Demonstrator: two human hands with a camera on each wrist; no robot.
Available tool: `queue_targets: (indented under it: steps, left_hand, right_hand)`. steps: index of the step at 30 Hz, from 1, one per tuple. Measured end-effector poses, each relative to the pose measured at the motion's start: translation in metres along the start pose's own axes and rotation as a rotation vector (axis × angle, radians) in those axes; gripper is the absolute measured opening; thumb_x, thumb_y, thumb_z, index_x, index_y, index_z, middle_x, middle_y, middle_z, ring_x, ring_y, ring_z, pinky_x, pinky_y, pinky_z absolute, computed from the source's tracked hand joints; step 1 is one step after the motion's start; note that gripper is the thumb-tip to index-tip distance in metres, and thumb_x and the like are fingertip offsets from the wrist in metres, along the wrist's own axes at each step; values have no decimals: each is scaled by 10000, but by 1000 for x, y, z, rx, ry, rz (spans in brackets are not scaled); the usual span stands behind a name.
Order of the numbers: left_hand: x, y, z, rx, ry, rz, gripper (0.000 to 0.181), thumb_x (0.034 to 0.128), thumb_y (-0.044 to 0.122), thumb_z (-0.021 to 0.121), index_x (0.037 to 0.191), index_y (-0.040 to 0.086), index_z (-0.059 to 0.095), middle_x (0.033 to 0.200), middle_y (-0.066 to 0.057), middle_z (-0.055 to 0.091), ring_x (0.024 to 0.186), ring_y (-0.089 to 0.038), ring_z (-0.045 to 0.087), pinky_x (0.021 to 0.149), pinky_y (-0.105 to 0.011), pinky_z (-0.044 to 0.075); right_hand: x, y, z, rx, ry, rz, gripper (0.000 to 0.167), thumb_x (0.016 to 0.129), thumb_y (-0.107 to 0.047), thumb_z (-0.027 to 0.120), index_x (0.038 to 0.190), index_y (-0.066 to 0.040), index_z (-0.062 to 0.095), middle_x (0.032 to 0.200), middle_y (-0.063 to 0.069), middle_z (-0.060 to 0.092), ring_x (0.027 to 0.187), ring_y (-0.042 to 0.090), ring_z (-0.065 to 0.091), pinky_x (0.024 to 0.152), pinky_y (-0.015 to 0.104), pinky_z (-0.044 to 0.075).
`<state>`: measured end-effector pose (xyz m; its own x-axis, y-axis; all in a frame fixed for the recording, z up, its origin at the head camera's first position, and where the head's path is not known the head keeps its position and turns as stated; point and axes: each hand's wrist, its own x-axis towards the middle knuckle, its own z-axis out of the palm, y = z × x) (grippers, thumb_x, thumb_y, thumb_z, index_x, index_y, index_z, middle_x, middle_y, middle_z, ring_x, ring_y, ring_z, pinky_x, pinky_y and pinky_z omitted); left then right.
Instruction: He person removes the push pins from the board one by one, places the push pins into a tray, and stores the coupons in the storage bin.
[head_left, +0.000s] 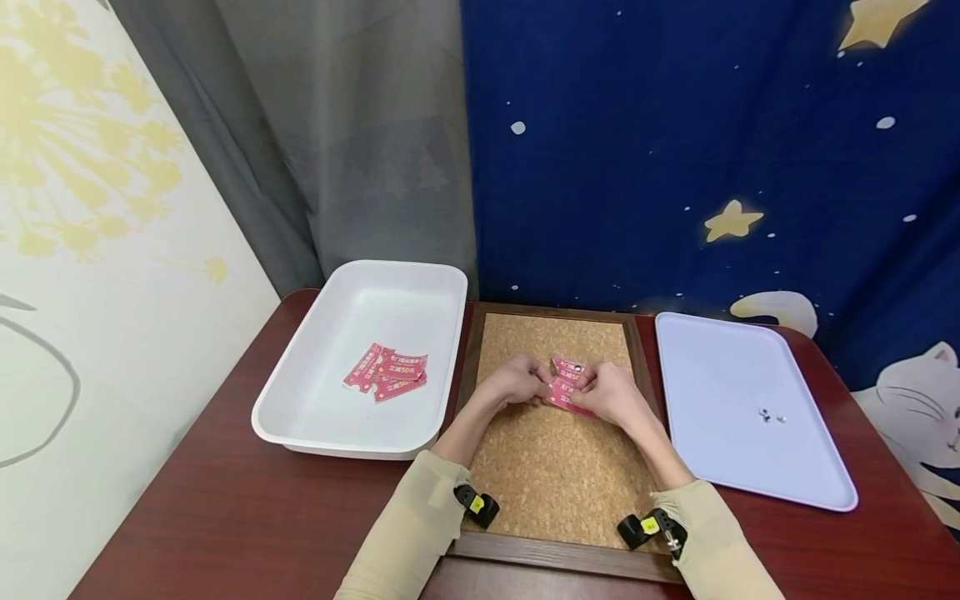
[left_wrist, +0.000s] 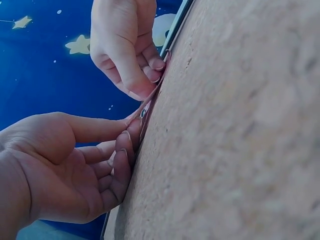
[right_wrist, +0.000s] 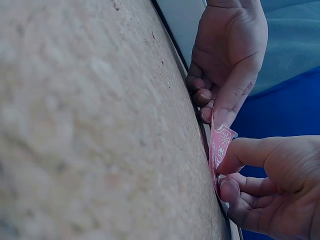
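A pink paper coupon (head_left: 567, 393) with white print is held just above the cork board (head_left: 555, 467). It overlaps another pink coupon (head_left: 564, 364), which has a small dark round spot near its top. My left hand (head_left: 519, 379) pinches the held coupon's left side between thumb and fingers. At its right side, my right hand (head_left: 611, 392) pinches it too. In the right wrist view, the coupon (right_wrist: 220, 145) stands tilted up from the cork between both hands. Seen edge-on in the left wrist view, it is partly hidden by fingers.
Left of the board, a deep white tub (head_left: 300, 400) holds several pink coupons (head_left: 392, 372). On the right lies a shallow pale tray (head_left: 735, 375) with a few small shiny pieces (head_left: 765, 415). The board's brown wooden frame (head_left: 562, 557) rests on a dark red table (head_left: 225, 517). Curtains hang behind.
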<state>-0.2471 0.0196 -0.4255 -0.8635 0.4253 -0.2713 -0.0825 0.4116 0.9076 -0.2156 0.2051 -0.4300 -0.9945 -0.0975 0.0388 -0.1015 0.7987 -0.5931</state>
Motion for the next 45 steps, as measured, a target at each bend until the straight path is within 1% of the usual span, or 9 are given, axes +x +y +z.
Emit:
queue_targets:
  steps: [9, 18, 22, 26, 29, 33, 35, 41, 45]
  left_hand:
    - [2, 0, 1, -11, 4, 4, 51, 870, -108, 645, 849, -63, 654, 701, -47, 564, 576, -111, 529, 532, -192, 447]
    - [1, 0, -1, -40, -2, -4, 59, 869, -124, 637, 858, -67, 648, 711, -55, 558, 574, -114, 528, 532, -189, 450]
    - [-2, -1, -3, -44, -9, -14, 46, 886, -111, 636, 883, -70, 655, 733, -65, 573, 576, -120, 539, 533, -192, 458]
    - [-8, 0, -6, -54, -5, -7, 46, 904, -95, 632, 945, -97, 652, 737, -75, 582, 565, -120, 544, 531, -196, 459]
    - [-14, 3, -9, -67, 4, 11, 66, 912, -77, 631, 972, -100, 648, 740, -99, 601, 575, -141, 557, 548, -221, 466]
    - [-24, 8, -16, -59, 23, 42, 58, 922, -42, 639, 974, -66, 652, 783, -158, 652, 616, -172, 580, 593, -271, 494]
    - [-28, 10, -20, -48, 36, 63, 61, 925, -23, 649, 978, -51, 653, 817, -185, 670, 629, -171, 591, 624, -301, 524]
    - [-42, 15, -33, -28, 79, 110, 112, 938, 26, 667, 1027, -42, 666, 912, -241, 704, 671, -186, 634, 762, -446, 568]
    - [-49, 15, -43, -47, 107, 117, 131, 941, 33, 670, 1051, -39, 668, 888, -196, 715, 700, -197, 655, 784, -452, 570]
  right_hand:
    - [0, 3, -1, 51, -15, 2, 97, 755, -72, 754, 797, -44, 672, 718, 15, 662, 644, 115, 566, 580, 268, 452]
    - [-3, 6, -2, 155, -15, -16, 60, 778, -58, 720, 824, -28, 697, 745, 28, 682, 661, 99, 595, 574, 233, 469]
    - [-8, 8, -5, 172, -23, -17, 67, 807, -83, 732, 847, -31, 717, 784, 29, 697, 710, 107, 623, 605, 246, 490]
    - [-14, 8, -13, 190, 5, -54, 76, 848, -95, 742, 881, -28, 726, 823, 41, 710, 757, 136, 654, 639, 245, 508]
    - [-18, 8, -20, 241, 47, -97, 80, 878, -82, 730, 914, -11, 723, 840, 58, 716, 772, 154, 671, 654, 233, 522]
    - [-23, 8, -30, 311, 108, -134, 91, 900, -68, 720, 947, 8, 706, 859, 86, 706, 778, 129, 663, 685, 199, 528]
    - [-25, 8, -35, 323, 138, -149, 98, 907, -64, 719, 958, 17, 700, 872, 103, 701, 777, 106, 656, 697, 181, 526]
    - [-36, 8, -54, 339, 198, -166, 141, 938, -117, 720, 989, 12, 696, 906, 135, 710, 762, 92, 675, 679, 173, 533]
    - [-42, 11, -63, 357, 214, -156, 175, 955, -153, 709, 1016, 11, 701, 917, 171, 716, 748, 81, 691, 669, 188, 547]
